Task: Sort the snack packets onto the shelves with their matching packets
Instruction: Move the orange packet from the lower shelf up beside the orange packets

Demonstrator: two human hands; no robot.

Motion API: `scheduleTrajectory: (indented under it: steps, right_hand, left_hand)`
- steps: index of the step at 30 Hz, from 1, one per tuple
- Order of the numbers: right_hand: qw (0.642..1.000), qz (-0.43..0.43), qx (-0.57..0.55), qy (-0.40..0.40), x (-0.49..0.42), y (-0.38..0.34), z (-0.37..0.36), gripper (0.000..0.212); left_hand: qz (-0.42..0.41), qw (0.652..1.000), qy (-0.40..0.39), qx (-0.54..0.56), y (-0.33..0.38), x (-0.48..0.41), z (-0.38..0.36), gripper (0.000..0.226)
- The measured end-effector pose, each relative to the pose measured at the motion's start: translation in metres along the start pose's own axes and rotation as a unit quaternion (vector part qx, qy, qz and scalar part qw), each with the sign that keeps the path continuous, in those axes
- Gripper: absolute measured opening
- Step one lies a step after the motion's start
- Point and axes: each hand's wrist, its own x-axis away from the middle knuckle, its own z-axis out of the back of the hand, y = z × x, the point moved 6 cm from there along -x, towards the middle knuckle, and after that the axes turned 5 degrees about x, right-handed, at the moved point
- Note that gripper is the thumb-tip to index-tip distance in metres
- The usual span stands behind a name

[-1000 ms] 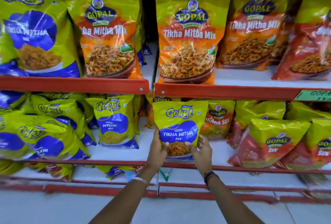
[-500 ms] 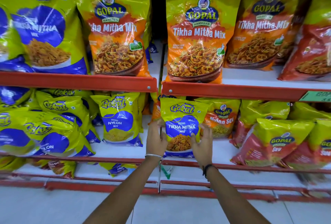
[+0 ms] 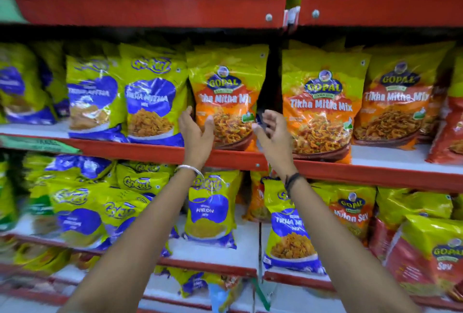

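My left hand (image 3: 196,132) and my right hand (image 3: 274,135) are raised in front of the middle shelf, fingers spread, holding nothing. Between them stands an orange Gopal Tikha Mitha Mix packet (image 3: 226,97); my left thumb lies against its lower left part. My right hand hovers by the gap to the right of it. The small yellow-blue Gokul Tikha Mitha Mix packet (image 3: 288,232) stands upright on the lower shelf, below my right wrist. Larger yellow-blue Gokul Tikha Mitha Mix packets (image 3: 152,102) stand left of my hands on the middle shelf.
More orange Tikha Mitha Mix packets (image 3: 323,105) fill the middle shelf to the right. The lower shelf (image 3: 225,255) holds Gokul Nylon Sev (image 3: 210,207) and Gopal Sev packets (image 3: 431,257). Red shelf edges (image 3: 150,7) run across above.
Both hands have let go of the small Gokul Tikha Mitha Mix packet, which stays on the lower shelf, and have risen to the middle shelf. The view has tilted up.
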Motion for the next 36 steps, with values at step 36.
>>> scheduleTrajectory:
  steps: [36]
  right_hand:
    - [0.992,-0.054,-0.111,0.024,0.123,0.021,0.055,0.05]
  left_hand:
    - [0.13,0.969,-0.151,0.146,0.009,0.133,0.011,0.049]
